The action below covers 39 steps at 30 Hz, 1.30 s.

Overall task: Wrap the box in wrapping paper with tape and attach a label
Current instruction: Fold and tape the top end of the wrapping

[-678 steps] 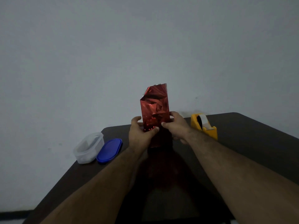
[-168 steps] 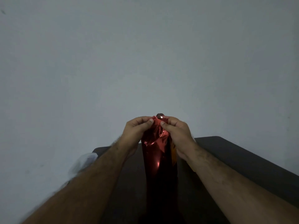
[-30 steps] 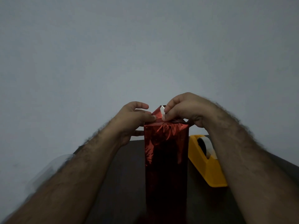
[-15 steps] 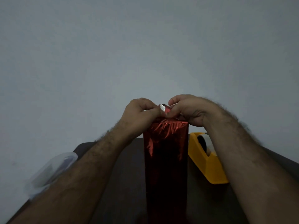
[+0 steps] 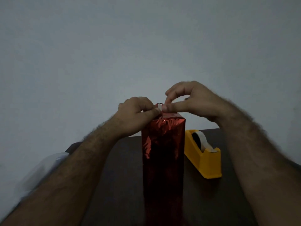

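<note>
text: none legible | labels: none | brands: none

The wrapping paper (image 5: 163, 144) on the tall box is a shiny red foil, glossy and mirror-like, crinkled near the top where it catches the light and smoother lower down. At the top fold a small bit of tape (image 5: 159, 106) looks pale and slightly glossy. The tape dispenser (image 5: 205, 162) to my right is smooth yellow plastic with a soft sheen, and its roll looks whitish and matt. The bench (image 5: 123, 160) is dark and matt. The wall (image 5: 146, 46) behind is flat, matt grey.
</note>
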{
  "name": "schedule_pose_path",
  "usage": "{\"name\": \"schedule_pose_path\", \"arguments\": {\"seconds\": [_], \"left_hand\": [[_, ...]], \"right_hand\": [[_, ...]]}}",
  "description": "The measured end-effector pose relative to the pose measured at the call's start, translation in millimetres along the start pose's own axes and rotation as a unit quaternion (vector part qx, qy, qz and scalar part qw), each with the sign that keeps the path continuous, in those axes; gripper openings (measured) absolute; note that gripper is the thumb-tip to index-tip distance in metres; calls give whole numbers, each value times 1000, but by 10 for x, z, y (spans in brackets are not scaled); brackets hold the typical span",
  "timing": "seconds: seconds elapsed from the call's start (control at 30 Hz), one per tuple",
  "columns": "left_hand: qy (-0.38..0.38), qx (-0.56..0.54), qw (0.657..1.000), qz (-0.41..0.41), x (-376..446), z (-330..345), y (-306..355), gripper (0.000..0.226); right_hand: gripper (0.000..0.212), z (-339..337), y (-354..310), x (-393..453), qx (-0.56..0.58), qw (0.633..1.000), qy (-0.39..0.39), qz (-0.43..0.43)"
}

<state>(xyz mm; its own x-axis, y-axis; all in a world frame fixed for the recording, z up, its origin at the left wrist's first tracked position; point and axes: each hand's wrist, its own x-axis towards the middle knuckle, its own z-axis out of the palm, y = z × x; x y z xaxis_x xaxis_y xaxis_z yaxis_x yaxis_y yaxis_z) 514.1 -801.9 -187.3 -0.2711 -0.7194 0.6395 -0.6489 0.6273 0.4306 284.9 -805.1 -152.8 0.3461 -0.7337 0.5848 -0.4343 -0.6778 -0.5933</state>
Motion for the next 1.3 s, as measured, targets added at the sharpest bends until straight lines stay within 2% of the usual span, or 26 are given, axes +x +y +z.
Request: {"name": "schedule_pose_path", "arguments": {"seconds": [0.07,0.13,0.23,0.33,0.53,0.67,0.83,0.97,1.3], "left_hand": [[-30,-45,998,32,-25,-53,-23,46],[-43,-51,995,68,-62,-99,-40,33],[-56,-27,993,98,-89,-135,-77,26],[-63,-27,991,114,-92,-160,-102,24],[-81,-25,989,125,-81,-215,-200,41],[-72,-20,988,139,-70,-197,-194,41],[-2,15,983,181,-57,-89,-154,26],[2,-16,975,223,-41,-63,-111,20],[50,23,982,182,-19,40,-213,20]], "right_hand": [[25,29,3,-171,4,998,-44,-33],[26,90,120,-276,10,998,-48,-49],[33,162,329,-369,38,997,-21,-70],[36,253,457,-434,116,989,15,-93],[33,438,666,-490,179,974,73,-120],[30,497,695,-500,205,967,92,-120],[24,524,728,-476,157,974,105,-127],[28,560,724,-462,123,975,120,-139],[30,556,746,-459,131,977,121,-118]]}}
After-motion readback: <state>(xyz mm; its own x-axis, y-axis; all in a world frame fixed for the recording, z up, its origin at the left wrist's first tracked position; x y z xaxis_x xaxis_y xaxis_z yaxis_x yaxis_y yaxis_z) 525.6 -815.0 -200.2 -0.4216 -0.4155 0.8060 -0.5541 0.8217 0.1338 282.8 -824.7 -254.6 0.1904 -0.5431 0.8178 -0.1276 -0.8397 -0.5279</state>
